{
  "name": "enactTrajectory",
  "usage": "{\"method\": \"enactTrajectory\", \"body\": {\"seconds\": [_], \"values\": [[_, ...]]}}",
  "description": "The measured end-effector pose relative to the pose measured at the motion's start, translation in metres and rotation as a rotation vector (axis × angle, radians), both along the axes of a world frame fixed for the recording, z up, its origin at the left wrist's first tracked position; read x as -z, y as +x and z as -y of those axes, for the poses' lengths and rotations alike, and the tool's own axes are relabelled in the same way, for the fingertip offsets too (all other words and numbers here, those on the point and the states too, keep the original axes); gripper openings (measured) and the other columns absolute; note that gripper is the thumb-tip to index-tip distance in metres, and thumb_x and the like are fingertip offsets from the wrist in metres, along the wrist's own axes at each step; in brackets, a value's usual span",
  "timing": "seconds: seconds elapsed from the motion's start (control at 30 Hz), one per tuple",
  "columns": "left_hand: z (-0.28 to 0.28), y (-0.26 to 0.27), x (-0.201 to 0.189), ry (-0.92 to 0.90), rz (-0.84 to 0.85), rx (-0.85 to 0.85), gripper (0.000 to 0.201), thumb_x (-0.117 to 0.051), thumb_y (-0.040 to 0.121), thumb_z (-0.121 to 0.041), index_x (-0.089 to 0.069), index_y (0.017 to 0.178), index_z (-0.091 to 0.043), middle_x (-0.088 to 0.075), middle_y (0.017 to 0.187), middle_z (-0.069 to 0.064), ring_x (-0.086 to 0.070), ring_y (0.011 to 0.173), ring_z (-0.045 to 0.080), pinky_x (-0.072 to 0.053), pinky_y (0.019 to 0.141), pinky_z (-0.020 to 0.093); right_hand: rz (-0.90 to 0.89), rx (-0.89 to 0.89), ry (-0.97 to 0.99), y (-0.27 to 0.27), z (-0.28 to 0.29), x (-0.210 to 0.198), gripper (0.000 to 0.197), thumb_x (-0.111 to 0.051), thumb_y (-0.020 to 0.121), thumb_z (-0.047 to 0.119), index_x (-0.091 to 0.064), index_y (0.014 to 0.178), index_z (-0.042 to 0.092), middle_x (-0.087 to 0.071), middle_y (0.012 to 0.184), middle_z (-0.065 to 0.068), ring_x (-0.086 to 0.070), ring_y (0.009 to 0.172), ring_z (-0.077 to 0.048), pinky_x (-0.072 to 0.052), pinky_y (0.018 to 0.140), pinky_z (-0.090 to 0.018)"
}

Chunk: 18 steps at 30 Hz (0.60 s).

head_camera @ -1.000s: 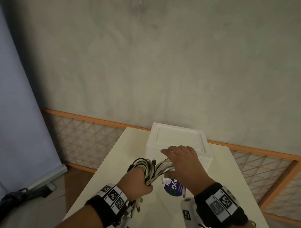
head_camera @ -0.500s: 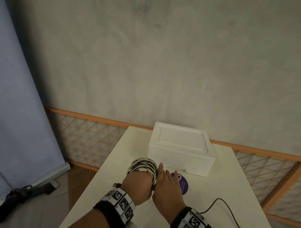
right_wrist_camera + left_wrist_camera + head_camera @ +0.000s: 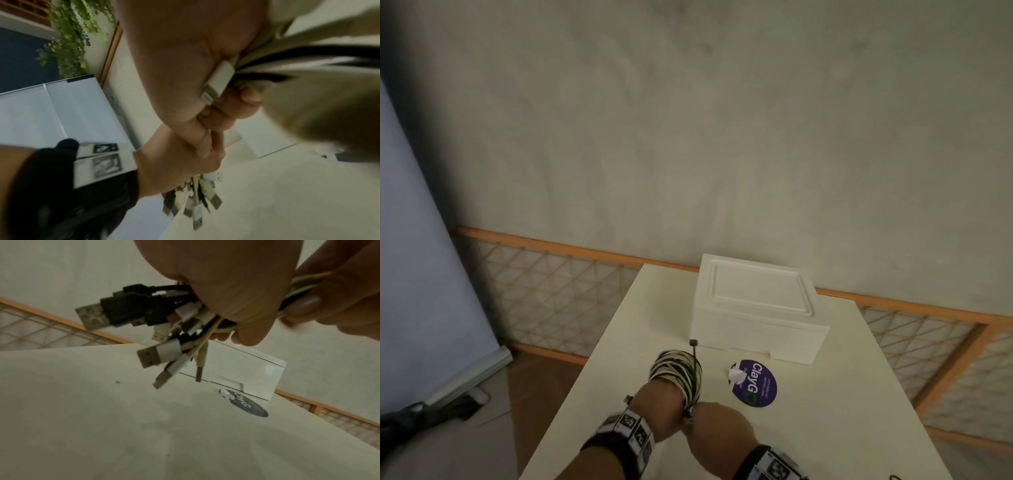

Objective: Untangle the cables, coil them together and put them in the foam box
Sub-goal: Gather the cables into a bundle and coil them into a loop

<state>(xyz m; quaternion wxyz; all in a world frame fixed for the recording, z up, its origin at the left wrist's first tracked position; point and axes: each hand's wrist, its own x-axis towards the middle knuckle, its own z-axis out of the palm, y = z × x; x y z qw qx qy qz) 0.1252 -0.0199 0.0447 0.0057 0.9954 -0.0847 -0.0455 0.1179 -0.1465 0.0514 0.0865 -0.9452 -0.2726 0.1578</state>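
Black and white cables [image 3: 677, 373] wound in loops around the left hand [image 3: 662, 406], which is clenched on the bundle above the near part of the white table [image 3: 619, 359]; the plug ends [image 3: 144, 331] hang below the fist (USB connectors, black and pale). The right hand [image 3: 717, 433] touches the left on its right side, fingers curled round the strands that run from the coil and round one white plug [image 3: 219, 81]. Foam box [image 3: 755, 305], lid on, stands at the far end of the table, apart from the hands. A round purple sticker [image 3: 755, 383] lies between box and hands.
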Motion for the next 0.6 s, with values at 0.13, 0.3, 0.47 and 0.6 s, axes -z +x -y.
{"method": "enactTrajectory", "body": {"seconds": [0.13, 0.3, 0.47, 0.6], "values": [[-0.019, -0.003, 0.023, -0.111, -0.011, 0.028, 0.038, -0.064, 0.039, -0.041, -0.071, 0.073, -0.026, -0.067, 0.070, -0.012, -0.064, 0.063, -0.001, -0.050, 0.067, 0.011, -0.046, -0.038, -0.056, -0.002, -0.013, -0.002, 0.035, -0.036, 0.098, 0.032, -0.059, 0.115, 0.012, -0.061, 0.118, -0.009, -0.058, 0.108, -0.029, -0.038, 0.079, -0.031], [-0.028, 0.008, 0.035, -0.169, 0.061, 0.087, 0.047, -0.038, 0.057, -0.039, -0.071, 0.087, -0.023, -0.070, 0.083, -0.007, -0.067, 0.076, 0.007, -0.054, 0.079, 0.019, 0.008, -0.036, -0.088, -0.004, -0.014, -0.001, 0.033, -0.035, 0.097, 0.025, -0.058, 0.115, 0.011, -0.061, 0.118, -0.009, -0.059, 0.108, -0.029, -0.045, 0.087, -0.035], [-0.023, 0.010, 0.028, -0.204, 0.087, 0.045, 0.036, -0.071, 0.047, -0.043, -0.072, 0.079, -0.027, -0.069, 0.076, -0.011, -0.066, 0.069, 0.004, -0.052, 0.070, 0.014, 0.177, 0.026, -0.084, 0.002, 0.001, -0.002, 0.024, -0.040, 0.092, 0.025, -0.053, 0.110, 0.016, -0.065, 0.104, -0.007, -0.062, 0.094, -0.028, -0.037, 0.068, -0.030], [-0.019, 0.003, 0.016, -0.331, 0.097, -0.061, 0.037, -0.077, 0.051, -0.037, -0.070, 0.086, -0.025, -0.068, 0.081, -0.011, -0.068, 0.076, 0.007, -0.050, 0.070, 0.014, 0.460, -0.051, -0.096, 0.014, 0.014, -0.008, 0.035, -0.080, 0.046, 0.026, -0.057, 0.072, 0.026, -0.057, 0.057, 0.006, -0.057, 0.051, -0.015, -0.040, 0.050, -0.030]]}}
